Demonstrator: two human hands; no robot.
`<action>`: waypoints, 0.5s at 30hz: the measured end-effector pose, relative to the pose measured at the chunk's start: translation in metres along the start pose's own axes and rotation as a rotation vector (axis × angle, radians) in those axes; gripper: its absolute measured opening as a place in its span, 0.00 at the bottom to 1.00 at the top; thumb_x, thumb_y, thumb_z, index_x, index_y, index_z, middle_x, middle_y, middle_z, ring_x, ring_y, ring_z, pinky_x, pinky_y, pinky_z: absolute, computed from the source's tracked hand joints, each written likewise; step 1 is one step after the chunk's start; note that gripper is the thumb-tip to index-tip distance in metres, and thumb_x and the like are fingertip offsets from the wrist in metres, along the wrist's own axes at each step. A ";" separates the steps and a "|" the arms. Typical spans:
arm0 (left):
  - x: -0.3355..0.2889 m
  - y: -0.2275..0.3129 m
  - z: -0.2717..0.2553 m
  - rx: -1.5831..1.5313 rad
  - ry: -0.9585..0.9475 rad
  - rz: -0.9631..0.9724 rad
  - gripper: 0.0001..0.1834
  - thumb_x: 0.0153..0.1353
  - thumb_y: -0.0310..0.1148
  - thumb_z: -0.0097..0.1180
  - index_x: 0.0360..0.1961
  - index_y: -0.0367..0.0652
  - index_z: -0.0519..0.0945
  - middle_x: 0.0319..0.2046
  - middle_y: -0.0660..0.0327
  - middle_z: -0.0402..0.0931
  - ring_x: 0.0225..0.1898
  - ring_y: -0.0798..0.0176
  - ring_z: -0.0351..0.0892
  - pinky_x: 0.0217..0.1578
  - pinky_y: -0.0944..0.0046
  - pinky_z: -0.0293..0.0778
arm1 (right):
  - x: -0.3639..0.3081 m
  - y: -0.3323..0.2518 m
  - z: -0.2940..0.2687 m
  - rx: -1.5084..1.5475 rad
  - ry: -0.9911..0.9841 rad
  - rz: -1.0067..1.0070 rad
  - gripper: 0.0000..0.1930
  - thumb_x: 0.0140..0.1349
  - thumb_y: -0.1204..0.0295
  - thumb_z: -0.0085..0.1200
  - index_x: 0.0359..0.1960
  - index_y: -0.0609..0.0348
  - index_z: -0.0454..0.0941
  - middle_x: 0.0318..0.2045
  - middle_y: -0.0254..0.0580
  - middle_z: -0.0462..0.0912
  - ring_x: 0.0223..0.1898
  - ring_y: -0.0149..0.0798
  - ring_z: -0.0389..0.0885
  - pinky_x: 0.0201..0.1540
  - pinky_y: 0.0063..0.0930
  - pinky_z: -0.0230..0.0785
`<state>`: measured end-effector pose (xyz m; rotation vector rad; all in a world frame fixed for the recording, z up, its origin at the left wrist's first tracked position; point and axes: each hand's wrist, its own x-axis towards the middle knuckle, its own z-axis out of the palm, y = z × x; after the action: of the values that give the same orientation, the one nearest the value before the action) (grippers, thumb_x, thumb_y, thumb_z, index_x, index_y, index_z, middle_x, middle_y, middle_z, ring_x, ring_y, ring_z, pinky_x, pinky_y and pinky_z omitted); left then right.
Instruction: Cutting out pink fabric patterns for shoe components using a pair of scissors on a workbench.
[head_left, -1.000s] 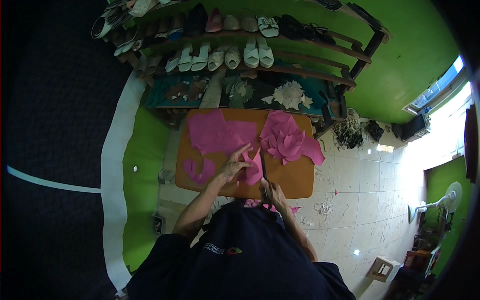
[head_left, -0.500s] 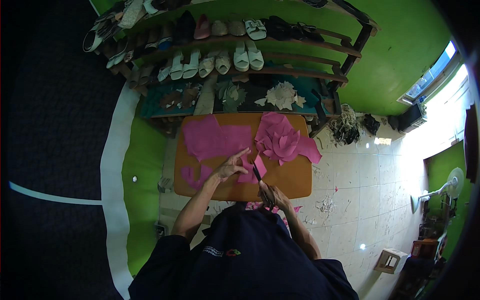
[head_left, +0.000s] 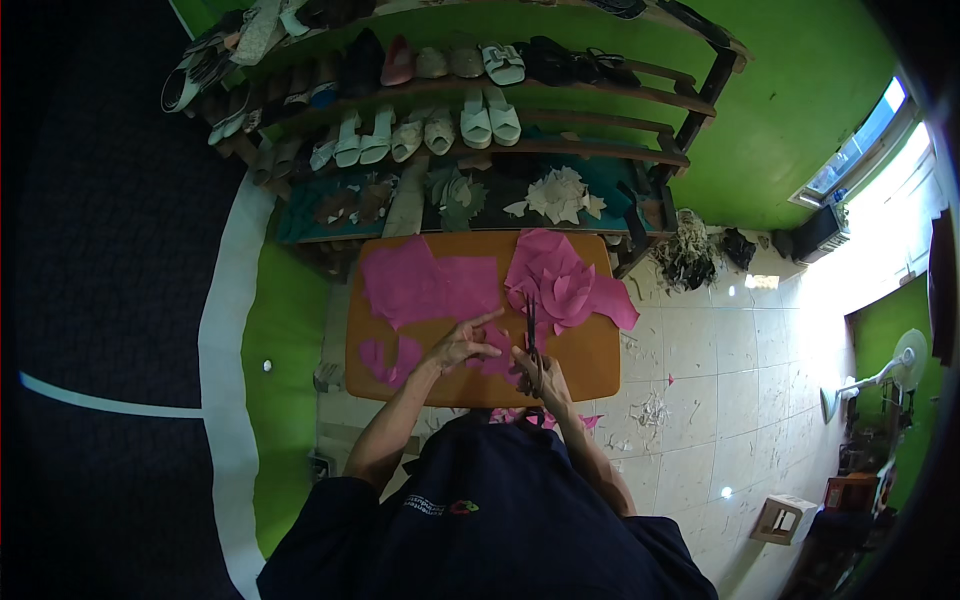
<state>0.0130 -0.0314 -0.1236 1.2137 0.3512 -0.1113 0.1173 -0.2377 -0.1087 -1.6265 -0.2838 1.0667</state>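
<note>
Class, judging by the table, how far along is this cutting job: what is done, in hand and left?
Done: cut pink shapes lie at the table's left, and a heap of pink pieces at the right. In hand: the left hand steadies a pink piece while the right hand works scissors. Left: a large pink sheet behind looks only partly cut.

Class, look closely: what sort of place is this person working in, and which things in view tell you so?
Probably a small shoemaking workshop. Wooden shelves hold rows of sandals, and on the wooden table the right hand works scissors on pink sheet material.
</note>
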 end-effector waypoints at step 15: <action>-0.007 -0.037 0.000 -0.253 0.357 0.200 0.27 0.58 0.21 0.64 0.60 0.40 0.77 0.43 0.59 0.85 0.42 0.69 0.85 0.44 0.70 0.79 | -0.007 -0.008 0.021 0.069 -0.007 -0.084 0.24 0.62 0.47 0.60 0.31 0.59 0.75 0.20 0.34 0.77 0.18 0.27 0.75 0.18 0.21 0.61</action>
<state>-0.0032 -0.0452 -0.1548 1.0083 0.5349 0.3180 0.1002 -0.2256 -0.0978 -1.5366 -0.3142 1.0076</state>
